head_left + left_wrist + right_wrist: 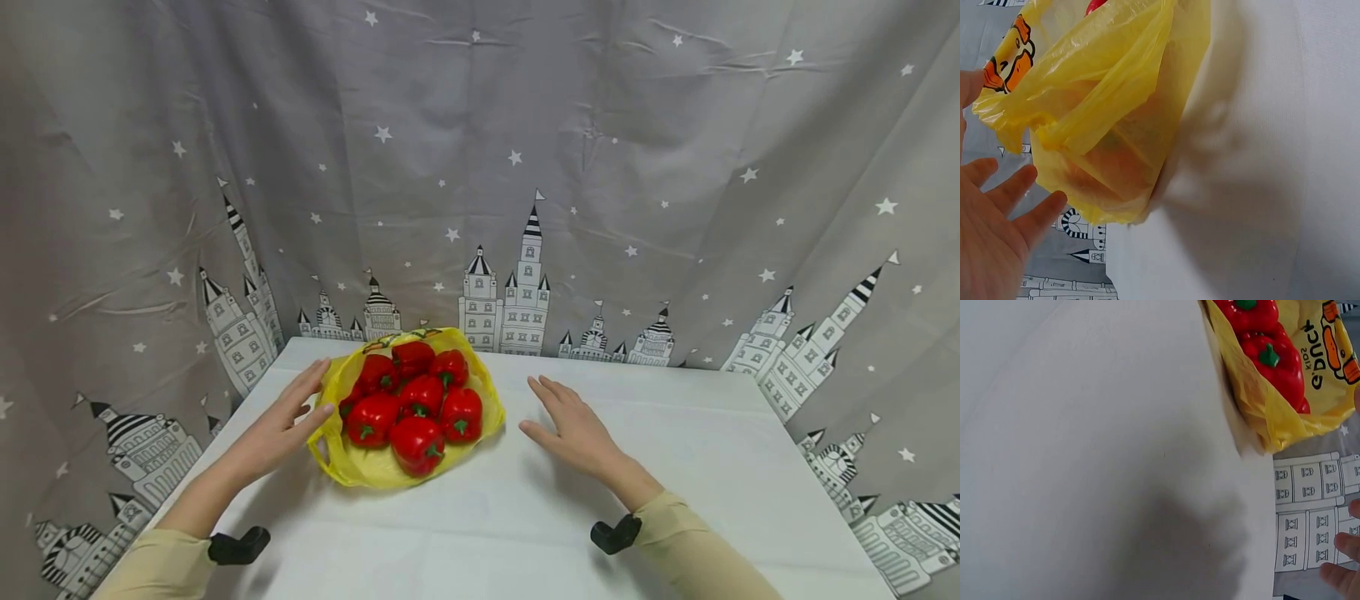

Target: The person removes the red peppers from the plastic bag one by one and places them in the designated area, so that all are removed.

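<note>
A yellow plastic bag lies with its mouth wide on the table, several red bell peppers with green stems inside it. My left hand is at the bag's left edge, fingers spread and holding nothing. In the left wrist view those spread fingers stand beside the crumpled yellow plastic. Over the table to the right of the bag, my right hand has its fingers extended, with nothing in it. Printed lettering and orange shapes show on the bag's inner side in the right wrist view.
The white-covered table extends in front of and to the right of the bag. Behind it hangs a grey curtain printed with stars and castles. A black wrist device sits at each sleeve cuff.
</note>
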Tool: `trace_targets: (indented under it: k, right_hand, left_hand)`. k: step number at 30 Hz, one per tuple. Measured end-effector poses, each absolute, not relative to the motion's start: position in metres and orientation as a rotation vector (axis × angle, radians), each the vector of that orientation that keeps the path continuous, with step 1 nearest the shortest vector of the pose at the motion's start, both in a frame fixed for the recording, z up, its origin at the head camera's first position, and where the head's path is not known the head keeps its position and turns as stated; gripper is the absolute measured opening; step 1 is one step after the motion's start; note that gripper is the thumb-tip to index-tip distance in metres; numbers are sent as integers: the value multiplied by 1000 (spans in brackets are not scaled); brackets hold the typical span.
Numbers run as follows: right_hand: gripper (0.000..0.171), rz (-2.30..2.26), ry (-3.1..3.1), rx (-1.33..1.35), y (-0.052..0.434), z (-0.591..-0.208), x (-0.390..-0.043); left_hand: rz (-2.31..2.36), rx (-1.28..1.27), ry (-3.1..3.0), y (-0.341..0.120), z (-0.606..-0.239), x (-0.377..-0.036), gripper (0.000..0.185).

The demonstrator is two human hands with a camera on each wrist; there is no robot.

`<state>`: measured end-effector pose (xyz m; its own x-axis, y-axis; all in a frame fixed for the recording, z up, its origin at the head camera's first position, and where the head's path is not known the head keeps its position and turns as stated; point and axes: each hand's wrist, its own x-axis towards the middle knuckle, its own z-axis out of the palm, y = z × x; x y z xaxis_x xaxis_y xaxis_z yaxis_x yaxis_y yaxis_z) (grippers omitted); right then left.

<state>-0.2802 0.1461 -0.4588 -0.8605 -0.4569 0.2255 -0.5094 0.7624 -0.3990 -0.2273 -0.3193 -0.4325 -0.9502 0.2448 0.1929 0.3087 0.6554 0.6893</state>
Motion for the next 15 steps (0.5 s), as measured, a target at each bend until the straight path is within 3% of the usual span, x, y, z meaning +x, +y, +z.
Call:
trace_targets:
  k: [15]
  right_hand:
    - [74, 785, -2822, 853, 121, -457, -280]
  left_hand:
    - [-1137, -506, -2780, -314, -431, -229, 67]
